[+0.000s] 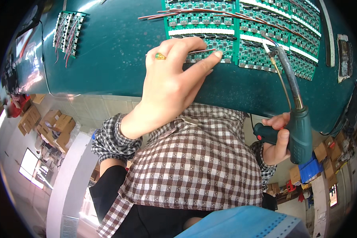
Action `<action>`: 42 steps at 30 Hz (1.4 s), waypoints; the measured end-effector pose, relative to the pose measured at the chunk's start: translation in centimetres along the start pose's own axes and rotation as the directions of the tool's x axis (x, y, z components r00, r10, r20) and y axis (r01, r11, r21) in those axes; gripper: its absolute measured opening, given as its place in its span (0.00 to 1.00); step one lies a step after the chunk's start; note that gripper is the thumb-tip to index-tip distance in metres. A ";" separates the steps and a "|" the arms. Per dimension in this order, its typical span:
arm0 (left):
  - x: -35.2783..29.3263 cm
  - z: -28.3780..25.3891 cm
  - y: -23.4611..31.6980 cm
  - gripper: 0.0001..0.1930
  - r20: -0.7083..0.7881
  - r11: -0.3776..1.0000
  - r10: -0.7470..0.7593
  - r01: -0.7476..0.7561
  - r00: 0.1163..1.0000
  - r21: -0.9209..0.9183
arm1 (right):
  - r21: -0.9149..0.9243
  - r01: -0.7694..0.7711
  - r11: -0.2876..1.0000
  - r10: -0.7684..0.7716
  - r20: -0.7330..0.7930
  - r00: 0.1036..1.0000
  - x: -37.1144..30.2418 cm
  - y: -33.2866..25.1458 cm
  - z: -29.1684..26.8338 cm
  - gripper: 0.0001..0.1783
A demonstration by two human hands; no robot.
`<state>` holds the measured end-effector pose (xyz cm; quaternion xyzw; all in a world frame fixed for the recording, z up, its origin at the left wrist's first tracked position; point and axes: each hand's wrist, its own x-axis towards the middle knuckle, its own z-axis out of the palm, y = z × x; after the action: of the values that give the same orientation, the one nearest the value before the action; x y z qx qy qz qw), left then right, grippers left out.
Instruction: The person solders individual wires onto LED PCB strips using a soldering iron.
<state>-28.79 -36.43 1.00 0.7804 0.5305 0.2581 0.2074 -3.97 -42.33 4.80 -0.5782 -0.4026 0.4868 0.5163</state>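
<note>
A teal workbench [107, 51] is carrying green circuit board panels [265, 27]. The left hand [170, 75] is pressing a thin wire [202, 51] onto one board with spread fingers; the right hand [275, 142] is gripping a soldering gun [297, 123], tip touching the panel.

Left floor: stacked brown cardboard boxes [51, 126].
Right floor: more brown cartons [332, 154] around a blue crate [309, 168].

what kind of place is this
Likely an electronics assembly workshop: green circuit board panels lie on a teal workbench, the right hand grips a soldering gun, and the left hand presses wires onto a board. Cardboard boxes sit below.
</note>
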 end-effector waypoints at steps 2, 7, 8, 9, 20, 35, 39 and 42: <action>0.1 -0.2 0.4 0.23 0.047 0.997 0.009 -0.012 0.999 0.070 | 0.009 0.004 1.000 -0.004 -0.002 1.000 0.0 0.0 0.0 0.20; -0.2 0.2 -0.1 0.23 0.001 0.997 0.048 -0.048 0.999 0.058 | 0.009 0.020 1.000 -0.020 0.005 1.000 -0.2 0.3 -0.6 0.20; -0.2 0.2 -0.2 0.23 -0.012 0.997 0.060 -0.059 0.998 0.046 | 0.008 0.018 1.000 -0.018 0.005 1.000 -0.3 0.3 -0.6 0.20; -0.2 0.3 -0.3 0.23 -0.011 0.997 0.059 -0.059 0.998 0.045 | -0.003 0.020 1.000 -0.020 -0.002 1.000 -0.3 0.4 -0.6 0.20; 0.1 0.2 -0.6 0.22 -0.030 0.995 0.101 -0.101 0.994 0.017 | -0.023 0.031 0.999 -0.031 0.004 1.000 -0.1 0.4 -0.5 0.23; 0.0 0.2 -0.4 0.23 0.010 1.000 0.006 -0.006 1.000 -0.022 | -0.003 0.035 0.999 -0.035 -0.003 0.999 -0.3 0.4 -0.5 0.23; -0.5 0.4 -0.4 0.24 -0.013 0.995 0.088 -0.087 0.996 0.056 | -0.003 0.031 1.000 -0.031 -0.017 0.999 -0.5 0.2 -0.3 0.22; -0.8 0.3 -0.7 0.21 -0.066 0.997 0.069 -0.071 0.995 -0.020 | -0.012 0.039 0.999 -0.039 -0.022 0.999 -0.6 0.2 -0.3 0.22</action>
<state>-29.40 -36.93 0.19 0.7873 0.5062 0.2964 0.1896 -3.81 -43.04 4.74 -0.5787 -0.4107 0.4678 0.5268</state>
